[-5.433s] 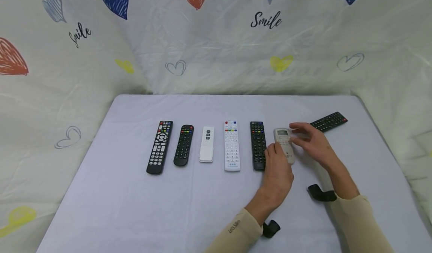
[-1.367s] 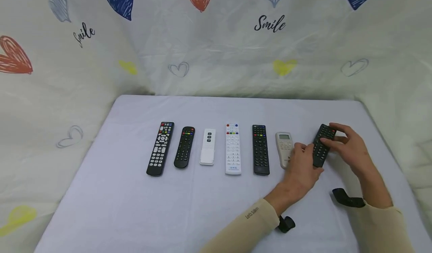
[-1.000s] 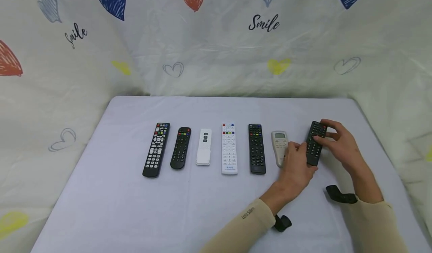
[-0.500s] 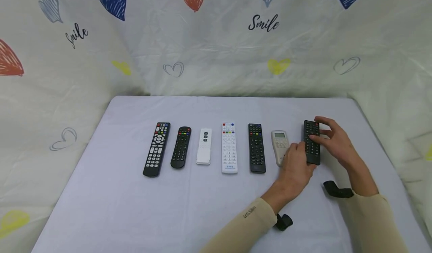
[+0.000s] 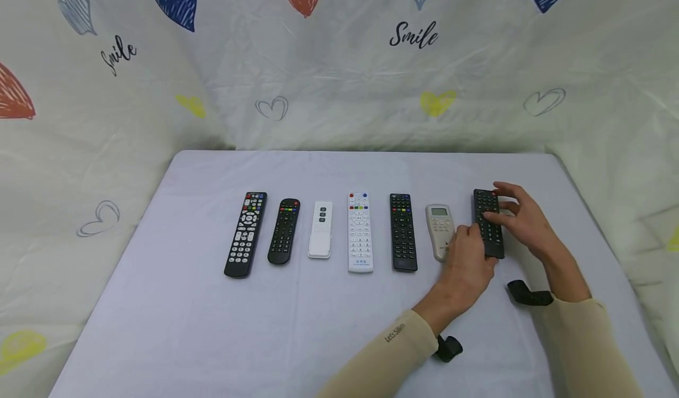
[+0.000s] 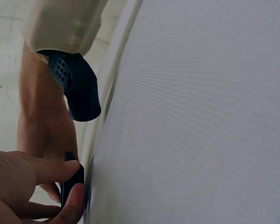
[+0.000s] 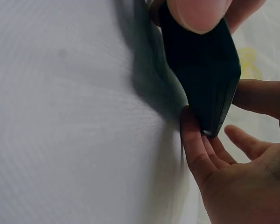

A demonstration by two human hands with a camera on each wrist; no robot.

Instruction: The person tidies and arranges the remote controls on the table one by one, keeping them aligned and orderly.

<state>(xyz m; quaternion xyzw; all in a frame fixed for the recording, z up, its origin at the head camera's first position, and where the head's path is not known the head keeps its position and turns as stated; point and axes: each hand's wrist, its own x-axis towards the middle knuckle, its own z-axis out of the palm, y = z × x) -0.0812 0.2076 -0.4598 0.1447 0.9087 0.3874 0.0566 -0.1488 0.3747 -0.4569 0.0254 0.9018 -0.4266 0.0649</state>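
A black remote control (image 5: 490, 236) with many small buttons stands at the right end of a row of remotes, its long side pointing away from me. My left hand (image 5: 465, 268) pinches its near end between thumb and fingers. Higher up, my right hand (image 5: 522, 218) grips the far part, thumb laid across the button face. The left wrist view has the left hand (image 6: 16, 186) at the remote's edge (image 6: 73, 184), with the right arm behind. In the right wrist view the remote (image 7: 205, 70) appears tilted above the cloth; the right hand (image 7: 242, 172) is below it.
Leftward in the row lie a grey remote with a small screen (image 5: 439, 227), a black remote (image 5: 404, 236), a white remote (image 5: 361, 233), a small white remote (image 5: 320, 233), a short black remote (image 5: 284, 233) and a long black remote (image 5: 246, 236). White cloth covers the table (image 5: 239, 339).
Both hands have gone from the grey remote to the black one at its right. That black remote, slanted farther back before, has come nearer, shifted left and turned parallel to the row.
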